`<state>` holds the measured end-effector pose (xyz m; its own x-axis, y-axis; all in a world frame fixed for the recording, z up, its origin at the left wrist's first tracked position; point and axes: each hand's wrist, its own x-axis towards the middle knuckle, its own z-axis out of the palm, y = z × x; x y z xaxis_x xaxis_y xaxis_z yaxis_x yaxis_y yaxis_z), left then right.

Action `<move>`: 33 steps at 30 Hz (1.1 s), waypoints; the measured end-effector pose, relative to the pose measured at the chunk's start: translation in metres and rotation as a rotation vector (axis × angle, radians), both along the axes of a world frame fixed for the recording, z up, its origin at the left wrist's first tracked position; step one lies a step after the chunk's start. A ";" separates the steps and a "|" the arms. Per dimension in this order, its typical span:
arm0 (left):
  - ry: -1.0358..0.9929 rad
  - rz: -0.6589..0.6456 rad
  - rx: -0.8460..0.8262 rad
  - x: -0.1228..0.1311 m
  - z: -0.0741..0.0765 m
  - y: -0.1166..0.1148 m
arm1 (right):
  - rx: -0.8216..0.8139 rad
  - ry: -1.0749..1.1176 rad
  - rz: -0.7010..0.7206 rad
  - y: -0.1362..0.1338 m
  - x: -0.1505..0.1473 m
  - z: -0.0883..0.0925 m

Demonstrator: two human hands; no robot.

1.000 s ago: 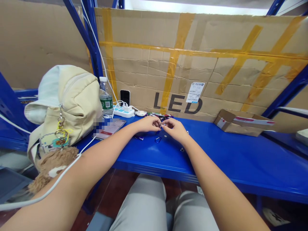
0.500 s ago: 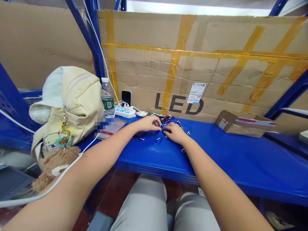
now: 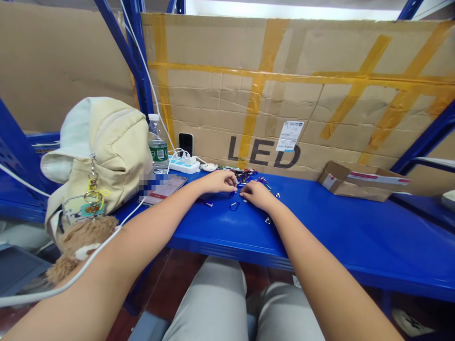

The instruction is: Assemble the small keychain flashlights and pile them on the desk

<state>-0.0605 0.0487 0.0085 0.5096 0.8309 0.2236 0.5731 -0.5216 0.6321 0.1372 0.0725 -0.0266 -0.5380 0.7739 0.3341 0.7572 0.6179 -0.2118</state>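
One cream backpack (image 3: 121,147) stands at the tabletop's (image 3: 341,227) left end, its contents hidden. Just beside it, toward the back edge, stands a capped bottle (image 3: 158,147) with a green label. A phone (image 3: 168,190) lies flat in front of the bottle; near the back edge, a white power strip (image 3: 184,165) has plugs in it. The left hand (image 3: 219,182) pinches a small blue piece (image 3: 233,193) at its fingertips. Nearer the front edge lies a blue clip (image 3: 234,206); behind the hands sits a colourful heap (image 3: 242,174). The right hand (image 3: 260,194) has its fingers curled; I cannot tell whether they grip anything. Near the back edge, well to the right, sits an open cardboard box (image 3: 359,189), its floor out of view.
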 end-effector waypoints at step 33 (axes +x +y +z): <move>0.009 -0.021 -0.014 -0.004 0.003 -0.003 | 0.078 0.485 0.047 -0.021 0.005 0.015</move>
